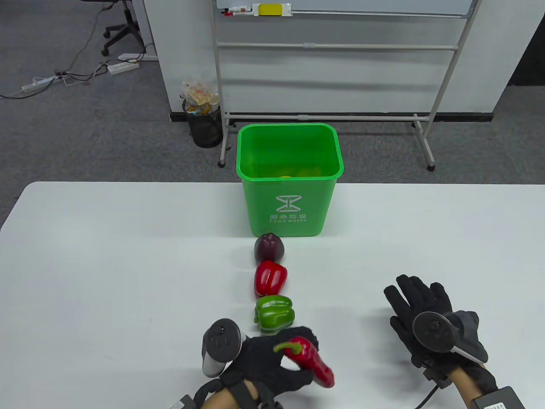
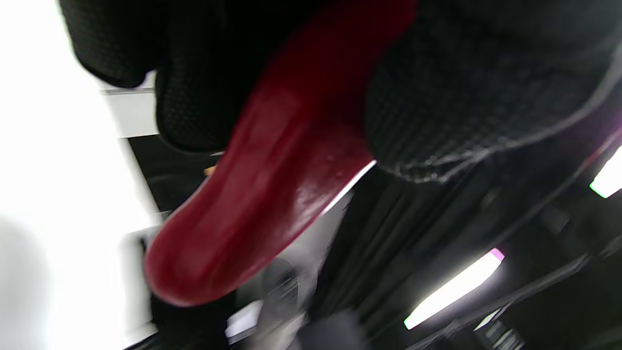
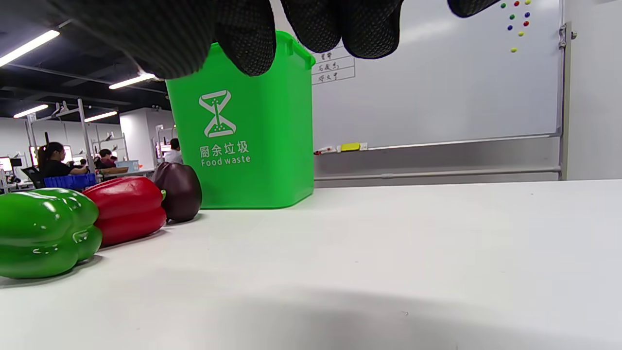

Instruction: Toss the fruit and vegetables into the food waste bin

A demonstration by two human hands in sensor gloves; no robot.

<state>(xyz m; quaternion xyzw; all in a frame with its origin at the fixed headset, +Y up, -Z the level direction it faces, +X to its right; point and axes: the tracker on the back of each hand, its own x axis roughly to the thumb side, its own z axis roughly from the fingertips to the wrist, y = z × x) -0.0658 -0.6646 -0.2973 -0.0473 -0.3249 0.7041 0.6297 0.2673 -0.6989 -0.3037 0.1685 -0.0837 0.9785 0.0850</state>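
- We see the left hand grasping a long red chili pepper near the table's near edge, lifted off the surface as far as we can tell.
- Fingers wrap the pepper's upper body; the tapered tip sticks out free.
- Long axis runs diagonally: green stem toward the far left, tip toward the near right corner.
- We judge it light, fairly stiff, glossy and a bit slippery; mid-body hold looks best, not the tip.
- Right hand lies flat and released on the table toward the right edge, holding nothing.
- Green bell pepper, red bell pepper and a dark purple vegetable line up toward the green food waste bin at the far edge.
- Something yellowish sits inside the bin; we cannot identify it.
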